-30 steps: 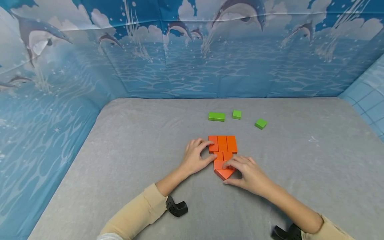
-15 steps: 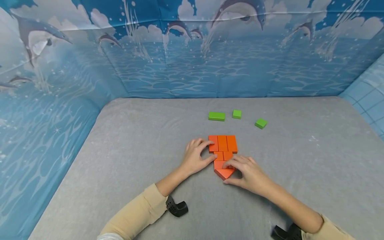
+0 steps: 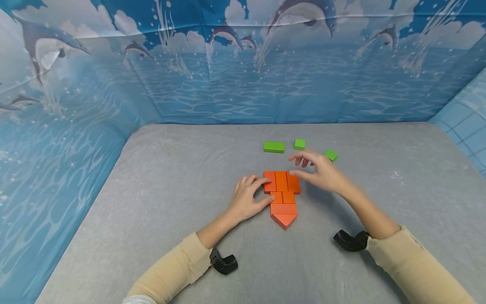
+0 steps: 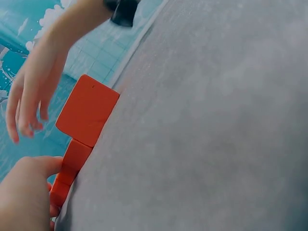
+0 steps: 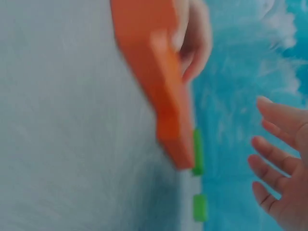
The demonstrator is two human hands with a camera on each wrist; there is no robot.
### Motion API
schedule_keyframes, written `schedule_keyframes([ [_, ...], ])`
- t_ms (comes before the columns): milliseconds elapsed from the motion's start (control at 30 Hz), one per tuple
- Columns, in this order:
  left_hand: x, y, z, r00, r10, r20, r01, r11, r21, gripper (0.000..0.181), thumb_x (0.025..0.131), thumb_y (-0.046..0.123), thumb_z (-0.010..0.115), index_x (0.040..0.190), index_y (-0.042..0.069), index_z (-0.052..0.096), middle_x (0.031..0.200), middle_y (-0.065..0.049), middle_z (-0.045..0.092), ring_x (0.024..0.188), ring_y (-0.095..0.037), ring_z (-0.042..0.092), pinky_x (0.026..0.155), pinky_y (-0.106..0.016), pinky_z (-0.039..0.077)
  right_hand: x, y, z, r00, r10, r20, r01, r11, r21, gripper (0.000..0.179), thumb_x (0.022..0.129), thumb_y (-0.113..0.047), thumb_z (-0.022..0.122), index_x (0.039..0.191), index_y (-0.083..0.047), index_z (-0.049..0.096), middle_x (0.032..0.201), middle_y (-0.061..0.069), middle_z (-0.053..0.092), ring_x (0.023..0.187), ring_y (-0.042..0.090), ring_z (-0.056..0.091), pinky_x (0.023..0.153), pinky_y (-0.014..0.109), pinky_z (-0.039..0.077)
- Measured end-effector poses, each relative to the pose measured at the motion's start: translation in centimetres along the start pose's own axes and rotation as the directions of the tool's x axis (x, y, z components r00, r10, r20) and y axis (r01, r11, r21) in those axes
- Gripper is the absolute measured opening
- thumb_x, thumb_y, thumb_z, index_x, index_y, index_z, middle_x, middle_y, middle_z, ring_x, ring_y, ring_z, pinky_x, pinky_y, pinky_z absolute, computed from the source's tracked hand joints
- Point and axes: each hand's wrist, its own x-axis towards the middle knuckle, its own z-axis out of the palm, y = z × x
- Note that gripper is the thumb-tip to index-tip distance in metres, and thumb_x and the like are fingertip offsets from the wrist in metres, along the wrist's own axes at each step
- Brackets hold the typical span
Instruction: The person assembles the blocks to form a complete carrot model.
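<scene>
Orange blocks [image 3: 287,198], butted together on the grey table [image 3: 379,219], well in from the far edge, pointed end away from it! Left hand [image 3: 247,199] at the left flank, part open, touching without gripping. Right hand [image 3: 322,171] raised, loosely spread, holding nothing, near the green blocks [image 3: 274,147] toward the far edge.

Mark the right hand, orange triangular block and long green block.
Right hand [image 3: 322,171], head view: back of the hand.
Orange triangular block [image 3: 284,219], head view: top face.
Long green block [image 3: 274,145], head view: top face.
</scene>
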Motion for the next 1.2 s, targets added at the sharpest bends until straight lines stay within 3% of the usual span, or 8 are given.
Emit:
schedule_keyframes([
  [167, 0.0, -0.1, 0.1, 1.0, 0.013, 0.008, -0.013, 1.0, 0.017, 0.043, 0.083, 0.04, 0.063, 0.118, 0.016, 0.06, 0.108, -0.002, 0.056, 0.097, -0.019, 0.045, 0.091, -0.039, 0.033, 3.1, 2.7, 0.3, 0.997, 0.081, 0.009, -0.081, 0.997, -0.009, 0.038, 0.085, -0.013, 0.066, 0.119, -0.001, 0.055, 0.105, 0.02, 0.056, 0.089, 0.03, 0.052, 0.075, 0.045, 0.043],
  [400, 0.2, -0.1, 0.2, 1.0, 0.022, 0.016, -0.022, 0.999, 0.024, 0.043, 0.083, 0.04, 0.063, 0.119, 0.016, 0.059, 0.108, -0.002, 0.055, 0.099, -0.019, 0.045, 0.093, -0.039, 0.032, 5.4, 5.2, 1.0, 0.988, 0.142, 0.057, -0.141, 0.99, -0.02, 0.045, 0.087, -0.011, 0.063, 0.128, 0.0, 0.048, 0.118, 0.021, 0.049, 0.096, 0.033, 0.05, 0.08, 0.048, 0.042],
  [633, 0.1, -0.1, 0.1, 1.0, 0.018, 0.022, -0.018, 1.0, 0.018, 0.043, 0.084, 0.04, 0.062, 0.12, 0.017, 0.059, 0.109, -0.002, 0.055, 0.099, -0.019, 0.045, 0.094, -0.04, 0.031, 6.3, 6.6, 1.4, 0.982, 0.179, 0.066, -0.18, 0.984, 0.009, 0.046, 0.087, -0.012, 0.062, 0.129, 0.001, 0.047, 0.126, 0.021, 0.046, 0.095, 0.033, 0.05, 0.08, 0.047, 0.041],
  [900, 0.1, -0.2, 0.2, 1.0, 0.019, 0.011, -0.02, 1.0, 0.024, 0.042, 0.084, 0.04, 0.062, 0.119, 0.016, 0.059, 0.108, -0.002, 0.056, 0.098, -0.019, 0.045, 0.095, -0.041, 0.031, 6.9, 6.9, 2.4, 0.98, 0.189, 0.057, -0.186, 0.981, -0.049, 0.044, 0.087, -0.011, 0.062, 0.127, 0.002, 0.05, 0.124, 0.021, 0.048, 0.09, 0.031, 0.051, 0.079, 0.046, 0.042],
  [1200, 0.0, -0.3, 0.2, 1.0, 0.013, 0.009, -0.013, 0.999, 0.033, 0.043, 0.083, 0.04, 0.062, 0.119, 0.017, 0.059, 0.109, -0.002, 0.056, 0.1, -0.019, 0.046, 0.095, -0.041, 0.031, 7.1, 7.3, 3.0, 0.978, 0.207, 0.037, -0.206, 0.978, -0.028, 0.037, 0.088, -0.009, 0.06, 0.123, 0.003, 0.052, 0.122, 0.021, 0.048, 0.09, 0.031, 0.049, 0.08, 0.045, 0.041],
])
